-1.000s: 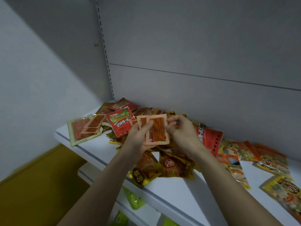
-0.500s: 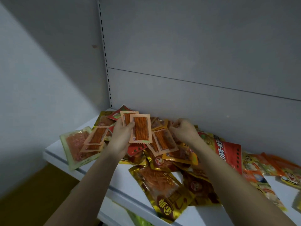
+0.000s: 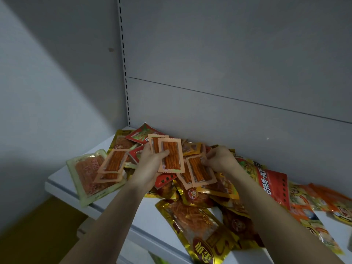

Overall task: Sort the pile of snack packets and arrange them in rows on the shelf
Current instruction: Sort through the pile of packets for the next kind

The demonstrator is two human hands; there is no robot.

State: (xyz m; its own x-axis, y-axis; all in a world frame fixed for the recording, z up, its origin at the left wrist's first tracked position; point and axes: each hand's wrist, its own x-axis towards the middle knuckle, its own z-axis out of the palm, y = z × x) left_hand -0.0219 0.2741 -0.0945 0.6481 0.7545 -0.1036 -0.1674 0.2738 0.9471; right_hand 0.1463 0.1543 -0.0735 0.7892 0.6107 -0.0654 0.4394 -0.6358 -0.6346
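The left hand pinches two small pale-orange clear-window packets of red sticks above the pile on the white shelf; the right hand pinches a matching packet lying on the heap. The left thumb's hold looks shallow; adding a third packet could fan the stack and drop one into the mixed foil bags.

A plain grey wall meets a grey panelled back board at a slotted upright rail; yellow-brown floor lies below.

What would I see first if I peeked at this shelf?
You'd first see the left hand holding up small orange packets in the middle, above a messy pile. The right hand pinches another orange packet beside it. A big shiny gold packet lies at the front of the white shelf.
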